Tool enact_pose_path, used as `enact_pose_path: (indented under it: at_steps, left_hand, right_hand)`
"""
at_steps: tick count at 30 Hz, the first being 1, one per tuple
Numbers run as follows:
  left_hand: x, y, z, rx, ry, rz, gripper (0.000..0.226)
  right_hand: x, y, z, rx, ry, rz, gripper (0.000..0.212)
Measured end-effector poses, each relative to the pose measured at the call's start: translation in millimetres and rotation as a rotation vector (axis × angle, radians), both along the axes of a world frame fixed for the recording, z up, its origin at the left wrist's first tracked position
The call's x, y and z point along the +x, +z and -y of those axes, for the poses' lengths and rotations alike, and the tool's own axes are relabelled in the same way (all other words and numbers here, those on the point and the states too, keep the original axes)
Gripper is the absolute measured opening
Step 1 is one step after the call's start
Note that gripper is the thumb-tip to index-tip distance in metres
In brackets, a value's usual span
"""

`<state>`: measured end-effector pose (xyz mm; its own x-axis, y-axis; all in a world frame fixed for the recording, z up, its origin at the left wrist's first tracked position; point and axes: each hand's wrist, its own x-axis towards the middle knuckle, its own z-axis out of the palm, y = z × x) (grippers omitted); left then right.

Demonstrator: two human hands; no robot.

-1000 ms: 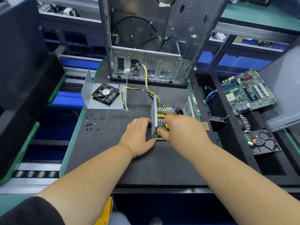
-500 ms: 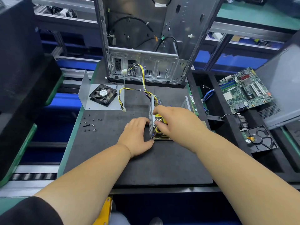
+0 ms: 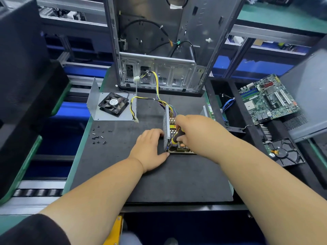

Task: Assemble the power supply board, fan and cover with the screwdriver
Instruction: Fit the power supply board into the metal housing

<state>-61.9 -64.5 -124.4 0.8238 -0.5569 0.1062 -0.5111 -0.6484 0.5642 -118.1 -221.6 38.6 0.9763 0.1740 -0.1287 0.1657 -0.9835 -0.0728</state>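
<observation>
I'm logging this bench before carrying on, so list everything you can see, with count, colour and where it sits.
power supply board: one, brown with yellow parts, mat centre, beside perforated metal wall
screwdriver: one, black and yellow, over the board
fan: one, black, on the cover
cover: one, grey metal, mat's far left
screws: a scatter, dark, mat's left edge
computer case: one, silver, behind mat
motherboard: one, green, right tray
left hand: rests against the wall
right hand: grips the screwdriver
</observation>
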Motion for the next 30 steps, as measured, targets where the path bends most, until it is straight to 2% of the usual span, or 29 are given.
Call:
enact_pose_path:
  at_steps: [3,9,10,12,14,15,18,24,30]
  left_hand:
    - [-0.4,0.1,-0.1,0.000,-0.002,0.006,0.057]
    - [-0.3,0.7,-0.1,-0.003,0.000,0.011,0.057]
    - [-0.2,0.9,0.0,-0.005,0.000,0.010,0.057]
    - [-0.4,1.4,0.0,-0.007,0.000,0.005,0.058]
    - [-0.7,1.6,-0.2,-0.007,-0.001,0.001,0.058]
    - [-0.6,1.6,-0.5,-0.004,-0.001,0.000,0.058]
    - [0.6,0.7,-0.6,0.006,-0.002,0.001,0.059]
    - [0.6,-1.4,0.2,0.011,0.003,0.000,0.059]
    - [0.4,-0.4,0.0,0.007,0.007,-0.006,0.057]
  right_hand:
    - [4.3,-2.4,-4.6,-0.133,-0.030,0.008,0.033]
    - [2.4,-12.8,-3.9,-0.318,-0.257,0.080,0.055]
    - [0.5,-13.2,-3.3,-0.296,-0.265,0.078,0.052]
    - [-1.7,-12.0,-2.9,-0.143,-0.239,0.056,0.033]
    - [-3.1,-6.7,-2.4,0.029,-0.152,0.006,0.013]
    - [-4.1,-3.4,-2.1,0.077,-0.098,-0.019,0.011]
    - [-6.4,5.0,-2.8,0.116,-0.009,-0.041,0.015]
    - [0.2,0.3,-7.6,-0.015,0.012,0.064,0.032]
    - [7.3,-11.6,-19.0,-0.113,-0.157,0.146,0.031]
